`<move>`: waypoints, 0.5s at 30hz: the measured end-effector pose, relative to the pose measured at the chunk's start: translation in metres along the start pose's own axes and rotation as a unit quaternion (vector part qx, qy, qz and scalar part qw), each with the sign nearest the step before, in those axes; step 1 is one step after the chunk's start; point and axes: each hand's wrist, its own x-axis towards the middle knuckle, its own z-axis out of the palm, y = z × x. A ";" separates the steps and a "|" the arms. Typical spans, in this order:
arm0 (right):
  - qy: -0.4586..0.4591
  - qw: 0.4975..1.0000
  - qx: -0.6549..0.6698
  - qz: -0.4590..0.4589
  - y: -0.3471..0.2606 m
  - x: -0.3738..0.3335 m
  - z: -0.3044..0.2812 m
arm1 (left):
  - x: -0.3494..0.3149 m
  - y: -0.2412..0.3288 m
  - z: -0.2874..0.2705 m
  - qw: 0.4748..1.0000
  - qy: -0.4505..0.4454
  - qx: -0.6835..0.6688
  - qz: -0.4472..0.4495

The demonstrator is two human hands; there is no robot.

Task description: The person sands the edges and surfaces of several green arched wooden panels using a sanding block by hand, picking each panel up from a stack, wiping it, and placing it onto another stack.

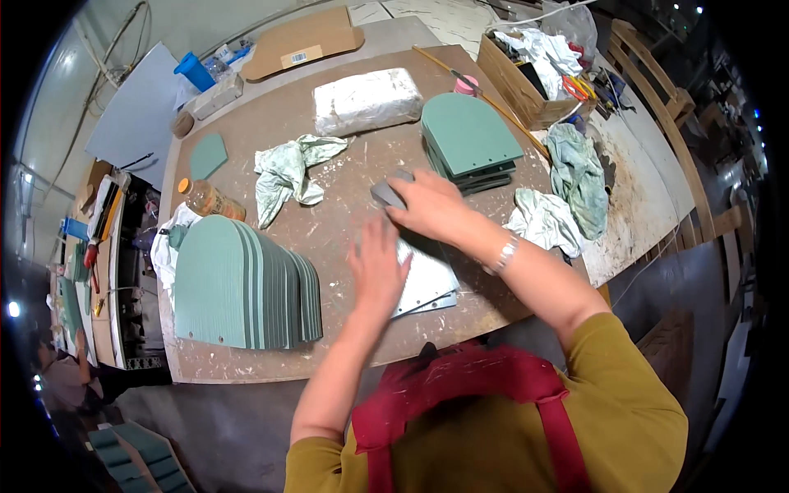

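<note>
A shiny silver metal plate with small holes along its near edge lies on the worktable in front of me, another thin plate edge showing beneath it. My left hand rests on its left side, fingers stretched forward and a little blurred. Over the plate's far end, my right hand grips a dark grey block-like pad. To the left stands a tall row of green round-topped panels. Beyond my right hand lies a stack of similar green panels.
Crumpled rags lie beyond my hands, with a white wrapped bundle behind. An orange-capped bottle leans by the panel row. At the far right are a cardboard box of cloths and scissors, and a long stick. Someone else is at far left.
</note>
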 end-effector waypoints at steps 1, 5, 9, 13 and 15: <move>0.008 1.000 -0.017 -0.009 -0.006 -0.009 -0.006 | -0.017 0.007 -0.001 0.996 0.005 -0.082 0.038; -0.074 0.996 0.035 0.033 0.018 0.021 0.031 | -0.048 0.030 0.002 0.990 -0.090 -0.051 0.101; -0.170 0.981 -0.091 -0.005 0.005 0.058 0.017 | -0.050 0.026 0.005 0.990 -0.081 -0.022 0.114; -0.150 0.988 -0.009 -0.039 -0.013 0.035 0.015 | -0.052 0.024 0.008 0.992 -0.076 -0.022 0.103; -0.164 0.986 0.011 0.018 0.001 0.060 0.029 | -0.051 0.027 0.004 0.990 -0.075 -0.027 0.114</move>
